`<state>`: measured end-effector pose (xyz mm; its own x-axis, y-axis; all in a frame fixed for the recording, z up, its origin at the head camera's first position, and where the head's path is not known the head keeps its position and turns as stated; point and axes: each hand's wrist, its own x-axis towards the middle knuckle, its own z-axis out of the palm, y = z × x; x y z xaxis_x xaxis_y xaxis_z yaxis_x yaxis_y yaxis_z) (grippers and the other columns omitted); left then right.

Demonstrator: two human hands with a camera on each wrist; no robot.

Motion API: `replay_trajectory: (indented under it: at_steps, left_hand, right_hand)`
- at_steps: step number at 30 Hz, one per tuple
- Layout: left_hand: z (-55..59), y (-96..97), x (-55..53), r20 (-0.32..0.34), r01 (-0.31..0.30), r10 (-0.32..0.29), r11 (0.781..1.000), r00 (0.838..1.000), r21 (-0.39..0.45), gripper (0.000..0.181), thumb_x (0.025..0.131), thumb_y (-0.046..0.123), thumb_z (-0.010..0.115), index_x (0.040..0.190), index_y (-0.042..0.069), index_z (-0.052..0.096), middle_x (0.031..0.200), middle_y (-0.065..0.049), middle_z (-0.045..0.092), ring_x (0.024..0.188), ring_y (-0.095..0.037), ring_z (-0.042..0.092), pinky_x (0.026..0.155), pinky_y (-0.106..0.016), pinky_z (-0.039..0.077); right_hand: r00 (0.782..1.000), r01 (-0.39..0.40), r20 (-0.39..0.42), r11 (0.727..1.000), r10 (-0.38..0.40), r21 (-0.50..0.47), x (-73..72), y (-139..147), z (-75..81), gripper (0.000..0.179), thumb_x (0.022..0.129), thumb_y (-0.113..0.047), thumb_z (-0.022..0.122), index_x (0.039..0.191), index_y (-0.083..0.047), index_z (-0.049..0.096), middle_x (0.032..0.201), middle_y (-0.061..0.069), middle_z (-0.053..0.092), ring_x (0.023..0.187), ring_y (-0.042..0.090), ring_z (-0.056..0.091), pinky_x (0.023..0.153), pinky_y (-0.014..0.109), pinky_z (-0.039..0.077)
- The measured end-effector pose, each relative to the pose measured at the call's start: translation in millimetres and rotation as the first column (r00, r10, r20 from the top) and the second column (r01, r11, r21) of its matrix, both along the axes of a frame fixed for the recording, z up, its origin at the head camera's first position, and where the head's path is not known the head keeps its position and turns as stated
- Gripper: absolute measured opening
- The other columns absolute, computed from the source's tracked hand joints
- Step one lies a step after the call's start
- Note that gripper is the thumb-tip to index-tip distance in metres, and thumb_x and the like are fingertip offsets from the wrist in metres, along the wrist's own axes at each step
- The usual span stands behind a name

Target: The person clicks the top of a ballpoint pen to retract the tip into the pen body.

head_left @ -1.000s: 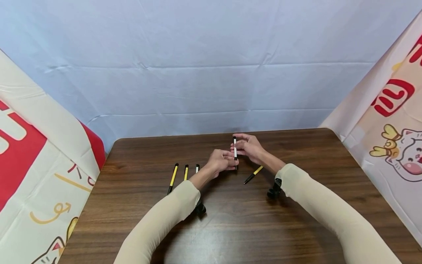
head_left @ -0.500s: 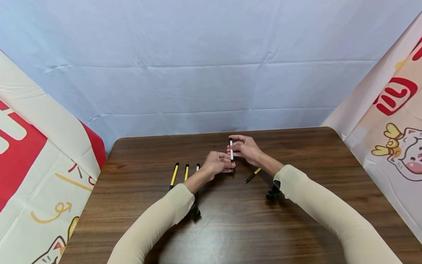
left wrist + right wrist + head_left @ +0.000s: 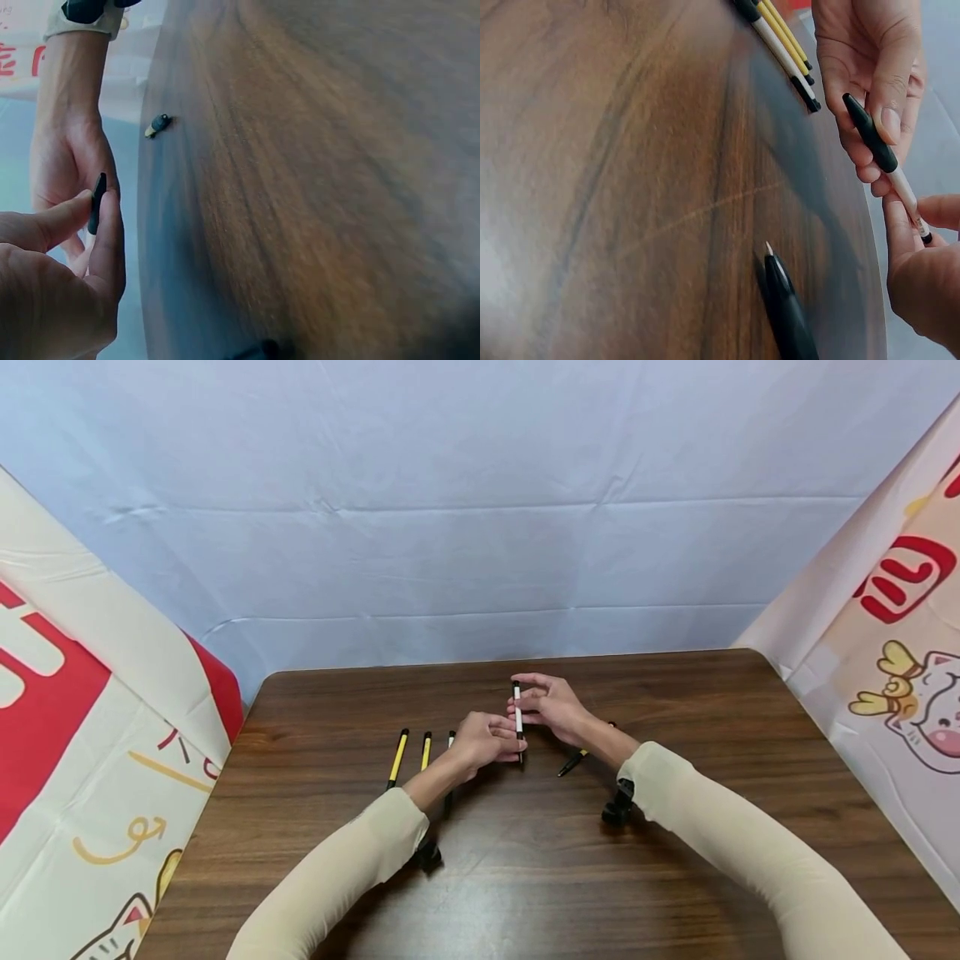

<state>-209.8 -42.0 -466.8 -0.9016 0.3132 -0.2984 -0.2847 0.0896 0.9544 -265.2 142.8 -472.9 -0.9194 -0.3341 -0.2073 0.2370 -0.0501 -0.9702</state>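
A white pen (image 3: pixel 518 714) with a black grip and black end stands lengthwise between both hands, held above the table. My left hand (image 3: pixel 482 745) pinches its black grip between thumb and fingers, near the writing tip. With thumb and fingers, my right hand (image 3: pixel 553 703) holds the white barrel toward the far black end. The right wrist view shows the same pen (image 3: pixel 900 184) slanted, its black grip by the left thumb. In the left wrist view only its dark tip part (image 3: pixel 97 204) shows clearly.
Left of the hands, a yellow pen (image 3: pixel 399 757), a second yellow pen (image 3: pixel 427 750) and a white pen (image 3: pixel 451 740) lie side by side, partly behind the left arm. Another yellow pen (image 3: pixel 574 763) lies under the right wrist. Cloth (image 3: pixel 480 560) hangs behind the wooden table (image 3: pixel 525 877).
Both hands have moved a little left and nearer with the white pen between them. More of the white pen lying beside the left arm shows now.
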Motion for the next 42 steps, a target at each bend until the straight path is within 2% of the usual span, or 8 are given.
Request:
replay_trajectory:
  at_steps: [8, 14, 21, 31, 34, 38, 40, 42]
  left_hand:
    - [1.0, -9.7, 10.0, -0.017, -0.002, 0.002, 0.999, 1.000, -0.032, 0.036, 0.090, -0.009, 0.078, 0.124, -0.015, 0.067, 0.100, -0.016, 0.077, 0.084, -0.018, 0.076, 0.079, -0.033, 0.066]
    - [-1.5, -17.4, 16.9, -0.033, -0.008, 0.005, 0.997, 0.999, -0.077, 0.033, 0.090, -0.008, 0.080, 0.121, -0.012, 0.070, 0.099, -0.016, 0.078, 0.085, -0.021, 0.078, 0.078, -0.032, 0.066]
    - [-2.9, -26.5, 24.4, -0.057, -0.016, 0.011, 0.995, 0.998, -0.101, 0.033, 0.088, -0.007, 0.082, 0.119, -0.012, 0.071, 0.097, -0.016, 0.078, 0.084, -0.020, 0.078, 0.077, -0.032, 0.066]
    - [-3.5, -40.8, 33.3, -0.140, -0.003, -0.026, 0.979, 0.990, -0.203, 0.028, 0.087, -0.005, 0.083, 0.113, -0.010, 0.074, 0.093, -0.014, 0.079, 0.079, -0.017, 0.077, 0.072, -0.029, 0.065]
    - [-3.4, -45.0, 36.2, -0.206, 0.016, -0.078, 0.958, 0.976, -0.286, 0.023, 0.088, -0.002, 0.084, 0.109, -0.008, 0.077, 0.090, -0.012, 0.080, 0.076, -0.013, 0.076, 0.068, -0.026, 0.064]
    - [-2.7, -50.1, 40.2, -0.311, 0.024, -0.177, 0.898, 0.934, -0.440, 0.018, 0.086, 0.004, 0.086, 0.101, -0.003, 0.080, 0.085, -0.007, 0.080, 0.073, -0.007, 0.072, 0.064, -0.020, 0.057]
    - [-2.9, -52.0, 41.7, -0.340, 0.015, -0.212, 0.866, 0.916, -0.499, 0.016, 0.085, 0.006, 0.087, 0.097, -0.001, 0.080, 0.083, -0.004, 0.079, 0.072, -0.004, 0.069, 0.064, -0.019, 0.055]
    - [-3.9, -53.6, 42.9, -0.355, 0.008, -0.233, 0.845, 0.906, -0.535, 0.015, 0.084, 0.008, 0.088, 0.095, 0.001, 0.080, 0.081, -0.002, 0.079, 0.070, -0.002, 0.067, 0.064, -0.018, 0.054]
  right_hand:
    - [1.000, -0.013, -0.004, 1.000, 0.013, 0.001, 6.1, -10, -3.3, 0.058, 0.104, 0.010, 0.056, 0.159, 0.003, 0.040, 0.124, 0.035, 0.067, 0.100, 0.025, 0.076, 0.091, 0.038, 0.063]
    - [1.000, -0.019, -0.006, 1.000, 0.019, 0.006, 12.5, -16, -4.5, 0.055, 0.105, 0.012, 0.052, 0.158, 0.003, 0.042, 0.113, 0.025, 0.073, 0.096, 0.021, 0.077, 0.091, 0.038, 0.063]
    - [0.999, -0.029, -0.017, 0.999, 0.029, -0.029, 16.5, -26, -7.9, 0.055, 0.102, 0.016, 0.055, 0.155, 0.006, 0.045, 0.092, 0.009, 0.075, 0.090, 0.019, 0.078, 0.085, 0.034, 0.065]
    - [0.996, -0.060, -0.066, 0.998, 0.061, 0.012, 24.8, -36, -8.2, 0.055, 0.101, 0.011, 0.063, 0.153, 0.008, 0.046, 0.099, 0.015, 0.077, 0.094, 0.021, 0.079, 0.089, 0.040, 0.064]
    - [0.995, -0.062, -0.076, 0.997, 0.065, 0.037, 27.0, -38, -9.0, 0.056, 0.099, 0.009, 0.067, 0.152, 0.007, 0.048, 0.101, 0.017, 0.077, 0.097, 0.024, 0.079, 0.089, 0.040, 0.064]
    - [0.993, -0.074, -0.089, 0.995, 0.079, 0.061, 29.0, -42, -11.9, 0.058, 0.096, 0.008, 0.072, 0.150, 0.007, 0.050, 0.102, 0.018, 0.077, 0.099, 0.027, 0.078, 0.087, 0.037, 0.065]
    - [0.991, -0.083, -0.097, 0.994, 0.090, 0.074, 30.0, -45, -13.8, 0.058, 0.095, 0.009, 0.073, 0.150, 0.007, 0.052, 0.103, 0.019, 0.077, 0.098, 0.027, 0.078, 0.086, 0.037, 0.065]
    - [0.990, -0.083, -0.105, 0.992, 0.092, 0.093, 30.8, -46, -15.3, 0.058, 0.094, 0.009, 0.074, 0.148, 0.007, 0.053, 0.103, 0.020, 0.077, 0.097, 0.026, 0.078, 0.086, 0.037, 0.065]
